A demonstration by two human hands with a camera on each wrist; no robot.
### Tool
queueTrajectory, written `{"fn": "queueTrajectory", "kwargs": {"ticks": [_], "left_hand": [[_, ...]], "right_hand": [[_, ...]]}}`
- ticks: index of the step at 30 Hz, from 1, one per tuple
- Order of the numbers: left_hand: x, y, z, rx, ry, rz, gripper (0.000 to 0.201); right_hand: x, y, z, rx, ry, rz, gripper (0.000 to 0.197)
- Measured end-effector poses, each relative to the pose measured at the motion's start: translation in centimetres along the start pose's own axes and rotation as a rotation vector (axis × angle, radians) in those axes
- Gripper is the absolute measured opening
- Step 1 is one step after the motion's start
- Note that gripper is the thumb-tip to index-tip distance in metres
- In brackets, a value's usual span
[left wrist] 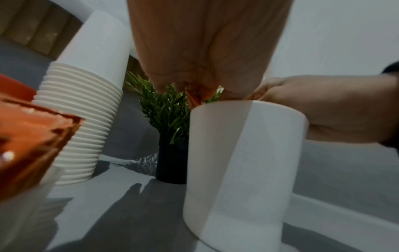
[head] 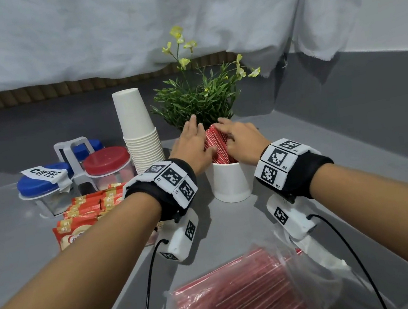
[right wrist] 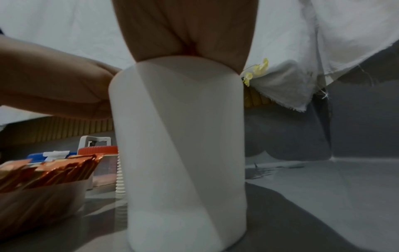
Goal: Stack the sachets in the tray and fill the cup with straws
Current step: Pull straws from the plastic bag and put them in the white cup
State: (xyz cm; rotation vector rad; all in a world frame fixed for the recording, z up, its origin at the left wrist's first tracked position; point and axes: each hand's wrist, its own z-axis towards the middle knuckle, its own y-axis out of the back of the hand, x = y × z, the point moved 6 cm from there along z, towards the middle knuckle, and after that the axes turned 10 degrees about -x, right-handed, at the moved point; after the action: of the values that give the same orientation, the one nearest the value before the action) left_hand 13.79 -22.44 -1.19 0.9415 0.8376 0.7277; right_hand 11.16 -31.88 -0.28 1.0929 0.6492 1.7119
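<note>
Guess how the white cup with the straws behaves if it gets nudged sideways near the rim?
Probably tips rather than slides: the white cup is tall and narrow, and the red straws stick up above its rim, adding height. Its smooth wall and the glossy grey counter may let it skid if pushed low. It looks rigid, so it likely won't deform.

We see a tall stack of white paper cups [head: 139, 130] upside down on the grey counter [head: 355, 159], just beside a potted green plant [head: 197, 97] with yellow flowers. Left of the stack, a white rack [head: 73, 157] holds jars with blue and red lids [head: 106, 158], one taped with a "COFFEE" label [head: 44, 172]. White cloth [head: 126, 21] hangs behind.
</note>
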Motion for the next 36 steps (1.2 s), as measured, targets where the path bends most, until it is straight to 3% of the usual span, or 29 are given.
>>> {"fn": "queueTrajectory", "kwargs": {"ticks": [3, 8, 13, 18, 23, 25, 31, 36], "left_hand": [[-0.3, -0.5, -0.3, 0.056, 0.049, -0.059, 0.067], [-0.4, 0.7, -0.7, 0.040, 0.033, -0.066, 0.050], [0.0, 0.9, -1.4, 0.051, 0.033, -0.099, 0.060], [-0.8, 3.3, -2.5, -0.036, 0.061, -0.154, 0.066], [-2.1, 7.0, -5.2, -0.098, 0.057, -0.189, 0.053], [-2.7, 7.8, -6.3, -0.089, 0.047, -0.170, 0.046], [-4.2, 7.4, -10.7, 0.027, 0.063, -0.170, 0.033], [-4.2, 3.8, -15.1, 0.270, 0.124, -0.149, 0.031]], "right_hand": [[0.0, 0.0, 0.1, -0.011, -0.009, -0.001, 0.047], [-0.1, 0.0, 0.1, 0.002, 0.000, 0.058, 0.047], [-1.1, 0.5, 0.2, -0.030, -0.100, 0.173, 0.057], [-1.9, 3.1, -0.7, -0.109, -0.160, 0.214, 0.040], [-1.7, 6.4, -3.2, -0.121, -0.214, 0.341, 0.014], [-1.5, 7.0, -4.6, -0.101, -0.225, 0.389, 0.019], [-1.9, 6.6, -9.5, -0.050, -0.332, 0.427, 0.027], [-3.3, 4.2, -13.9, 0.070, -0.499, 0.371, 0.028]]}}
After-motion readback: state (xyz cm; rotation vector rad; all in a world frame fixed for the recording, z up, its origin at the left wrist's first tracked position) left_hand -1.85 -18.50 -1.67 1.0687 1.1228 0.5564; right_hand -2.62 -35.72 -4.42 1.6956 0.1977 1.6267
